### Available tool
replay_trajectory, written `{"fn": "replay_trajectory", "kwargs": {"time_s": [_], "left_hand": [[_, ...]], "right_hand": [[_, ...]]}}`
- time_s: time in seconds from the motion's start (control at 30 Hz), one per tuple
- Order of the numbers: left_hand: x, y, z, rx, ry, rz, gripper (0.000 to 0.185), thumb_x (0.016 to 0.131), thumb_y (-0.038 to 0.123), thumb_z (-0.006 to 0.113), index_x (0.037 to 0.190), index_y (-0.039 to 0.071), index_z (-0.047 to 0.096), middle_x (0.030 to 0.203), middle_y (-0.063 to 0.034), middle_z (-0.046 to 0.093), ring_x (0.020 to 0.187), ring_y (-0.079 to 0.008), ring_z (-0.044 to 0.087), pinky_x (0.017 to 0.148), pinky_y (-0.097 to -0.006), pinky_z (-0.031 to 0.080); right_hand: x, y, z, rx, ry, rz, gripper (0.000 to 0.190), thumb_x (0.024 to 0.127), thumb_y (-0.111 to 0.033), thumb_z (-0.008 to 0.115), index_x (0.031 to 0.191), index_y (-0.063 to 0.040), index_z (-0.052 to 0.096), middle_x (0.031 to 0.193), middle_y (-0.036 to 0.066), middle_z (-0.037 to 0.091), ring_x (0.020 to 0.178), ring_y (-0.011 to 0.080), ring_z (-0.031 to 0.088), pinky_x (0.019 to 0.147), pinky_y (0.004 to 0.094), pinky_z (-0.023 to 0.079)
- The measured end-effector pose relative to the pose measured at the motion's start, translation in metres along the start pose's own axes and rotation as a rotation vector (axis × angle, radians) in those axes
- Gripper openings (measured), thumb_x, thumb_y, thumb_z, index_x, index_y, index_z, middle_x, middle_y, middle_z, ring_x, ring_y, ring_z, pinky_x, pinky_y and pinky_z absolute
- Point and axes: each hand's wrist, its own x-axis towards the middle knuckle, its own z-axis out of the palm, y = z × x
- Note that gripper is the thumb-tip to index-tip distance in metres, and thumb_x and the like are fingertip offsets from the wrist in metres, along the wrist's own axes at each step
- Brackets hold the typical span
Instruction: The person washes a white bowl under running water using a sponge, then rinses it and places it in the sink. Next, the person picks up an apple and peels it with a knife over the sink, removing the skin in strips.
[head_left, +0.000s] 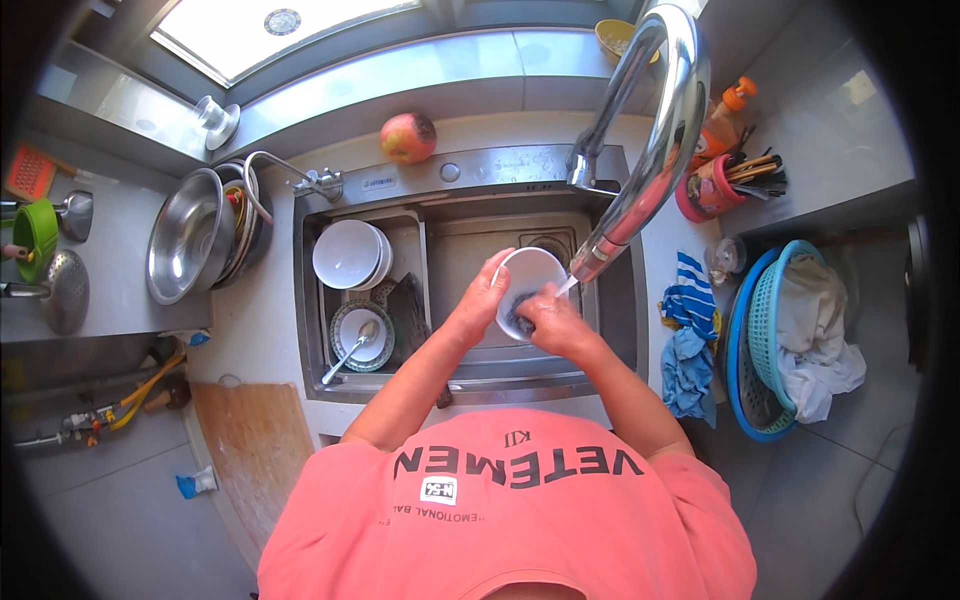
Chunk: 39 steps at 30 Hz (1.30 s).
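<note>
My left hand (484, 298) grips the rim of a white bowl (534, 267), which is tilted over the right basin of a steel sink (480, 225). Inside the bowl, my right hand (551, 321) presses a dark scrubber (519, 307), probably steel wool, against the wall; its fingers are partly blurred. A stream of water (568, 285) runs from the chrome faucet (600, 251) onto or just beside the right hand. In the left basin lie stacked white bowls (346, 253). Below them, a metal spoon (358, 343) rests across a small white bowl (348, 330) on a patterned dish (365, 366).
An apple (407, 139) with a dark patch sits behind the sink. Steel basins (193, 236) lean at the left. To the right are a red chopstick holder (709, 191), an orange pump bottle (724, 120), cloths (688, 360) and a turquoise basket (763, 337). A wooden board (251, 442) stands lower left.
</note>
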Motion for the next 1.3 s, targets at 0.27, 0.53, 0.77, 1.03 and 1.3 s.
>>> {"fn": "replay_trajectory", "kwargs": {"time_s": [0.27,0.53,0.77,1.03,1.3], "left_hand": [[0.002,-0.007,-0.002,-0.066,-0.009,0.055,0.050,0.104,0.042,0.043,0.146,0.016,0.038,0.137,-0.0073,0.050,0.125,-0.0184,0.048,0.106,-0.0354,0.039],[-0.004,0.005,0.006,-0.062,0.005,0.017,0.051,0.105,0.038,0.040,0.147,0.010,0.034,0.138,-0.0091,0.048,0.128,-0.0195,0.045,0.109,-0.0358,0.036],[-0.002,-0.009,0.002,-0.035,-0.004,0.022,0.050,0.105,0.037,0.041,0.146,0.008,0.037,0.136,-0.0101,0.051,0.126,-0.0194,0.047,0.108,-0.0351,0.037],[0.006,-0.019,0.000,0.012,-0.015,-0.011,0.046,0.104,0.031,0.044,0.144,0.009,0.040,0.136,-0.0077,0.051,0.126,-0.0167,0.046,0.107,-0.0329,0.037],[0.005,-0.017,0.000,0.172,-0.017,-0.008,0.045,0.104,0.034,0.044,0.143,0.012,0.044,0.133,-0.0067,0.053,0.122,-0.0158,0.048,0.102,-0.0321,0.040]], "right_hand": [[0.005,-0.009,-0.010,-0.097,-0.009,0.076,0.041,0.072,0.001,0.063,0.111,-0.012,0.070,0.108,0.015,0.066,0.104,0.0371,0.054,0.097,0.0437,0.043],[0.011,0.006,-0.001,0.063,0.124,0.073,0.033,0.070,-0.001,0.064,0.101,-0.009,0.073,0.105,0.018,0.067,0.103,0.0383,0.056,0.092,0.0466,0.045],[0.011,0.013,0.022,0.190,0.348,-0.089,0.029,0.071,-0.003,0.064,0.098,-0.009,0.072,0.092,0.017,0.067,0.096,0.0396,0.055,0.089,0.0465,0.046],[0.024,0.019,0.021,0.183,0.290,-0.168,0.029,0.068,-0.008,0.066,0.097,-0.006,0.071,0.093,0.018,0.069,0.097,0.0383,0.058,0.088,0.0473,0.048],[0.007,0.015,0.009,0.394,-0.012,-0.098,0.036,0.068,-0.003,0.066,0.103,-0.007,0.070,0.094,0.017,0.070,0.088,0.0373,0.064,0.088,0.0474,0.048]]}}
